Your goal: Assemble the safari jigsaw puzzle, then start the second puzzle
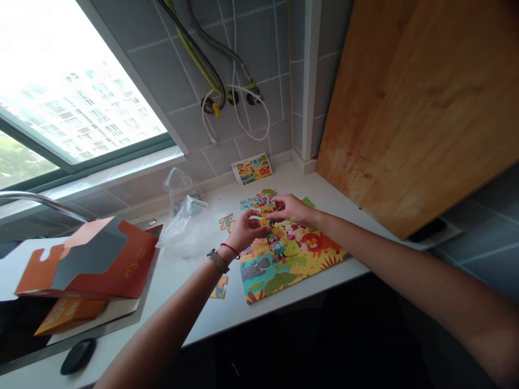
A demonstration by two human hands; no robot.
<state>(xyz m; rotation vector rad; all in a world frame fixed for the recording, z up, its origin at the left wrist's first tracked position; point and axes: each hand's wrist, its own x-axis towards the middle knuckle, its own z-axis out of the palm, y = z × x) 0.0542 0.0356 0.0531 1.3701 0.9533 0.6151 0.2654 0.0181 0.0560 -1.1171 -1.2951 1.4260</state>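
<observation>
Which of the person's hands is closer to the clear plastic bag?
Left. The left hand is over the side of the puzzle toward the clear plastic bag, not touching it; the right hand is farther away, beyond the left.

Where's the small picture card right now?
In the head view, the picture card is just above centre, at the back of the counter by the tiled wall, left of the wooden board and beyond the right hand.

Your bright animal puzzle [298, 254] is lying flat, partly assembled, just below and right of frame centre, while loose pieces [219, 287] are resting to its left.
</observation>
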